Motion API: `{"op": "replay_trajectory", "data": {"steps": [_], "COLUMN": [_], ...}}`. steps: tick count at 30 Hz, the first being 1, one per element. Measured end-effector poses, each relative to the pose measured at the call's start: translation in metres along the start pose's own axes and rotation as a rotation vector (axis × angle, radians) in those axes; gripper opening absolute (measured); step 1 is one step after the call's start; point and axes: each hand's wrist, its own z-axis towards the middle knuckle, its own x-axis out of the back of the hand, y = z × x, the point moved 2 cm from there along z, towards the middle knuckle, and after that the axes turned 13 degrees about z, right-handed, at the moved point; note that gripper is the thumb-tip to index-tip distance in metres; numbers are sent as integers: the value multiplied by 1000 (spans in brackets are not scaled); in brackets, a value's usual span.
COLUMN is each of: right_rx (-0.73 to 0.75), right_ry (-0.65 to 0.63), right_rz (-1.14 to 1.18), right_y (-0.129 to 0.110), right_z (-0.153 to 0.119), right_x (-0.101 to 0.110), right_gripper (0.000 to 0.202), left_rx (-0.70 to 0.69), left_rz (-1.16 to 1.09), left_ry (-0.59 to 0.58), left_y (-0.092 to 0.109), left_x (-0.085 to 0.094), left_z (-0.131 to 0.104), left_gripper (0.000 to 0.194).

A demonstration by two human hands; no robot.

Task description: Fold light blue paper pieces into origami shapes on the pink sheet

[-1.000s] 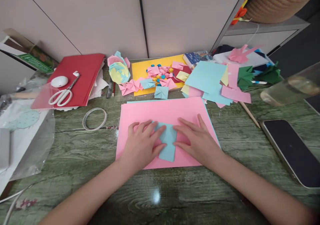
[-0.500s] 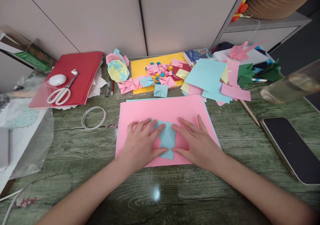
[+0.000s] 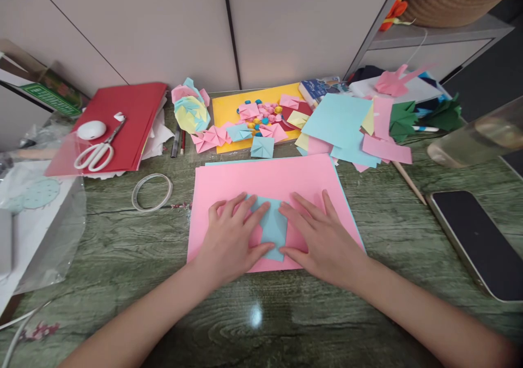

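Note:
A folded light-blue paper [image 3: 273, 227] lies flat on a stack of pink sheets [image 3: 261, 177] at the middle of the table. From the left, my left hand [image 3: 229, 236] rests on it with fingers spread, the fingertips on its upper left part and the thumb at its lower left. On the other side, my right hand [image 3: 324, 236] is spread over the pink sheet, its index fingertip and thumb touching the blue paper's right edge. Part of the paper's left side is hidden under my left hand.
A tape roll [image 3: 152, 192] and scissors [image 3: 97, 153] on red folders [image 3: 134, 106] are at the left. Folded papers and beads lie on a yellow sheet [image 3: 229, 104] behind. At the right are a phone [image 3: 480, 243], a stick [image 3: 409, 183] and a clear cup [image 3: 469, 139].
My right hand has shifted very slightly at the blue paper's right edge. My left hand and the paper look nearly unchanged. The view has moved a little.

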Motion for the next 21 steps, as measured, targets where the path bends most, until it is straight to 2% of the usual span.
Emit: {"op": "replay_trajectory", "data": {"steps": [5,21], "right_rx": [-6,-25], "right_ry": [-10,-70], "right_rz": [-7,41], "right_y": [1,-2], "right_z": [-1,-3], "right_x": [0,0], "right_gripper": [63,75], "left_rx": [29,43], "left_rz": [11,32], "left_ry": [-9,-50], "left_y": [-1,1], "left_x": [-1,-1], "left_z": [1,0], "left_gripper": [46,62]}}
